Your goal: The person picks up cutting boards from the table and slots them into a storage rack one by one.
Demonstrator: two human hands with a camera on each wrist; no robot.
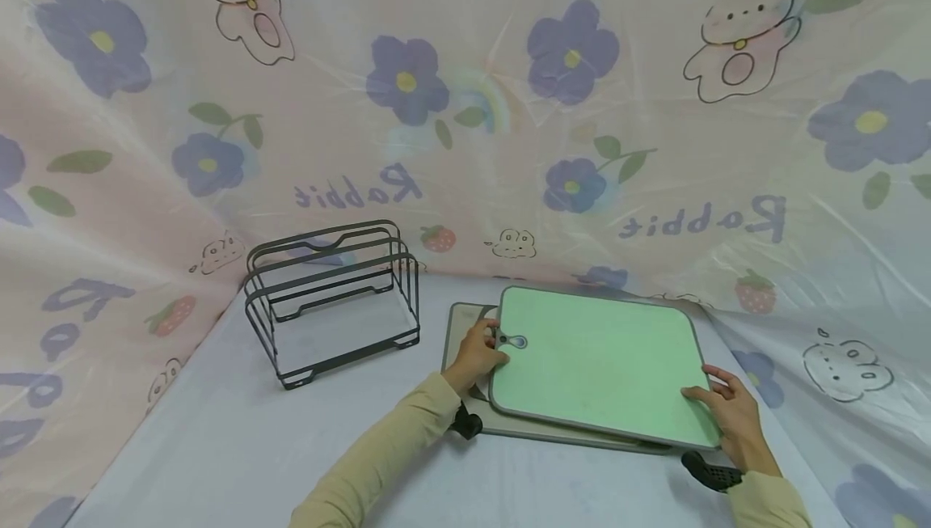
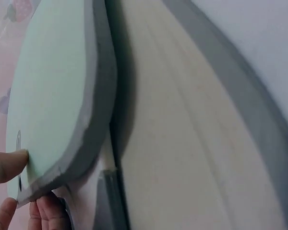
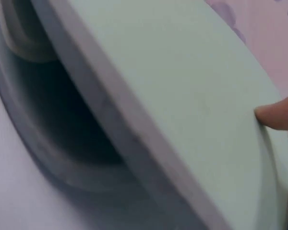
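Note:
A light green cutting board [image 1: 604, 366] with a grey rim is held slightly raised over a beige board [image 1: 538, 428] with a grey edge, which lies on the table. At the green board's left edge, beside its small handle hole, my left hand [image 1: 476, 356] grips it, thumb on top and fingers beneath. My right hand [image 1: 730, 413] pinches the right edge, its thumb [image 3: 273, 115] on the green face. In the left wrist view a gap shows between the green board [image 2: 57, 86] and the beige board [image 2: 182, 115].
A black wire rack [image 1: 349, 358] with several upright dividers stands on the left of the white-covered table [image 1: 218, 447]. Behind rises a printed curtain [image 1: 494, 148] with flowers and rabbits. Black wrist straps [image 1: 465, 421] show below each hand.

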